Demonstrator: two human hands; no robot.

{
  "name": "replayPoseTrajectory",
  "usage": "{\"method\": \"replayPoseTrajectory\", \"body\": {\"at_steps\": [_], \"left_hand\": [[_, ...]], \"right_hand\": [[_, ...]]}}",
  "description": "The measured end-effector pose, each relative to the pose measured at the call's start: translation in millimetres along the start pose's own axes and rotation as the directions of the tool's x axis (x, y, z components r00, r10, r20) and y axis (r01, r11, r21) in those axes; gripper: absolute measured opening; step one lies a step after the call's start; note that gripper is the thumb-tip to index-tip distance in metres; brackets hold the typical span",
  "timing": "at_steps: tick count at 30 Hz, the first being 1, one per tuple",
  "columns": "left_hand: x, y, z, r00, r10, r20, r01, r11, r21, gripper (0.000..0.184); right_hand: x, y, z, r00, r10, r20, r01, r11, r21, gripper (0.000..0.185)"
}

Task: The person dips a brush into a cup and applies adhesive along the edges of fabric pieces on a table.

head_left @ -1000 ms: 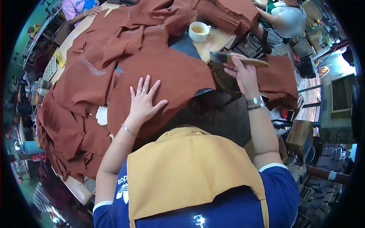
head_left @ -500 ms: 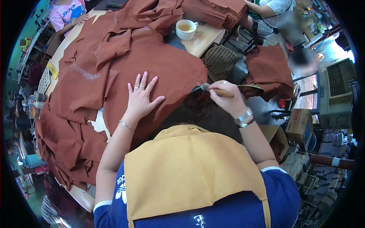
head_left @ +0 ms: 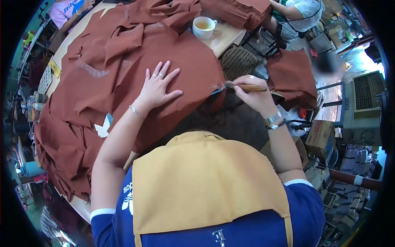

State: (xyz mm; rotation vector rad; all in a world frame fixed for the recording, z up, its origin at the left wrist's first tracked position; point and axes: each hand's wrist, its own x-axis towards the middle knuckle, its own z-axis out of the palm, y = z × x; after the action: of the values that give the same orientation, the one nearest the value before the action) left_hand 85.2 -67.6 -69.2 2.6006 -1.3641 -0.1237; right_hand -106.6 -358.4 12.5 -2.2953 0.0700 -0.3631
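A large reddish-brown sheet (head_left: 177, 53), which looks like leather or cloth, lies partly folded over the table. My left hand (head_left: 159, 88) rests flat on it, fingers spread. In my right hand (head_left: 260, 96) is a brush (head_left: 252, 87) with a wooden handle, gripped between thumb and fingers. Its bristle end is at the sheet's right edge, where a pale wet-looking smear shows; whether it touches there I cannot tell. A white cup (head_left: 201, 36) holding yellowish liquid stands beyond the sheet, beside its far edge.
A stack of brown sheets (head_left: 242, 12) lies at the table's (head_left: 224, 43) far end. A perforated stool (head_left: 238, 61) and more brown sheets (head_left: 290, 76) are to the right. Other people sit at the upper left (head_left: 68, 14) and upper right (head_left: 302, 18). A cardboard box (head_left: 320, 133) stands at right.
My right hand has moved slightly up and right with the brush, whose handle now lies flatter. The left hand has shifted slightly up and right in view, still flat.
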Motion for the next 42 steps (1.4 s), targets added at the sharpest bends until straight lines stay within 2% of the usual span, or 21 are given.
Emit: {"method": "replayPoseTrajectory", "body": {"at_steps": [2, 3, 6, 7, 10, 11, 12, 14, 15, 18, 21, 24, 26, 28, 30, 32, 34, 35, 37, 40, 42], "left_hand": [[11, -4, 2, 0.999, 0.053, -0.003, -0.052, 0.998, 0.018, 0.082], [15, -5, 0, 0.997, 0.074, 0.005, -0.074, 0.997, 0.019, 0.082], [29, -11, -1, 0.99, 0.137, 0.021, -0.138, 0.99, 0.027, 0.083], [34, -12, -2, 0.988, 0.15, 0.025, -0.151, 0.988, 0.026, 0.083], [49, -16, 0, 0.976, 0.214, 0.029, -0.215, 0.975, 0.047, 0.083], [55, -17, 0, 0.97, 0.24, 0.027, -0.242, 0.969, 0.06, 0.084], [61, -19, -1, 0.965, 0.261, 0.03, -0.262, 0.964, 0.052, 0.084], [70, -23, -1, 0.953, 0.302, 0.038, -0.303, 0.952, 0.036, 0.084], [74, -25, 0, 0.947, 0.317, 0.05, -0.319, 0.947, 0.037, 0.085], [84, -27, 2, 0.933, 0.36, 0.026, -0.361, 0.931, 0.045, 0.085], [94, -27, 4, 0.923, 0.385, 0.022, -0.386, 0.921, 0.057, 0.084], [98, -24, 0, 0.915, 0.402, 0.033, -0.403, 0.914, 0.052, 0.083], [90, -23, 3, 0.906, 0.416, -0.072, -0.412, 0.909, 0.063, 0.077], [72, -17, 4, 0.918, 0.337, -0.209, -0.33, 0.942, 0.069, 0.07], [33, -17, -4, 0.903, 0.179, -0.392, -0.174, 0.984, 0.048, 0.064], [-13, -30, -19, 0.878, -0.119, -0.464, 0.154, 0.987, 0.038, 0.06], [-56, -65, -27, 0.82, -0.462, -0.338, 0.475, 0.879, -0.048, 0.075], [-73, -85, -26, 0.767, -0.553, -0.324, 0.576, 0.817, -0.031, 0.08], [-94, -121, -22, 0.706, -0.621, -0.341, 0.642, 0.764, -0.064, 0.078], [-94, -169, -25, 0.743, -0.576, -0.342, 0.614, 0.789, 0.005, 0.04], [-84, -209, -26, 0.713, -0.61, -0.346, 0.68, 0.721, 0.132, 0.034]], "right_hand": [[11, -3, 27, 0.994, -0.102, -0.029, 0.105, 0.976, 0.189, 0.014], [9, 2, 34, 0.994, -0.091, 0.069, 0.076, 0.978, 0.193, 0.014], [2, 11, 5, 0.991, 0.055, 0.122, -0.065, 0.995, 0.075, 0.012], [1, 10, -9, 0.982, 0.11, 0.151, -0.088, 0.986, -0.143, 0.011], [3, 6, -1, 0.998, -0.052, 0.022, 0.052, 0.999, -0.008, 0.012], [5, 2, 13, 0.996, -0.085, -0.007, 0.086, 0.99, 0.114, 0.013], [7, 0, 26, 0.994, -0.107, 0.023, 0.101, 0.979, 0.178, 0.014], [2, 3, 39, 0.988, -0.139, 0.065, 0.125, 0.974, 0.189, 0.012], [-1, 4, 30, 0.992, -0.1, 0.079, 0.087, 0.985, 0.151, 0.012], [-6, 8, -4, 0.996, -0.003, 0.089, 0.012, 0.995, -0.103, 0.014], [3, -13, 23, 0.983, -0.166, -0.074, 0.171, 0.983, 0.069, 0.013], [1, -9, 50, 0.977, -0.209, 0.052, 0.2, 0.971, 0.131, 0.014], [0, -9, 39, 0.987, -0.129, 0.097, 0.122, 0.99, 0.068, 0.014], [1, -4, 36, 0.991, -0.094, 0.099, 0.095, 0.996, -0.003, 0.014], [3, -8, 33, 0.99, -0.117, 0.074, 0.119, 0.993, -0.015, 0.014], [5, -9, 34, 0.992, -0.105, 0.07, 0.107, 0.994, -0.029, 0.015], [2, -9, 34, 0.993, -0.104, 0.058, 0.106, 0.993, -0.045, 0.015], [1, -8, 34, 0.994, -0.1, 0.051, 0.102, 0.994, -0.038, 0.015], [0, -6, 35, 0.994, -0.101, 0.04, 0.102, 0.994, -0.038, 0.015], [-1, -8, 35, 0.994, -0.1, 0.048, 0.102, 0.993, -0.051, 0.015], [1, -10, 36, 0.993, -0.101, 0.056, 0.104, 0.993, -0.059, 0.015]]}}
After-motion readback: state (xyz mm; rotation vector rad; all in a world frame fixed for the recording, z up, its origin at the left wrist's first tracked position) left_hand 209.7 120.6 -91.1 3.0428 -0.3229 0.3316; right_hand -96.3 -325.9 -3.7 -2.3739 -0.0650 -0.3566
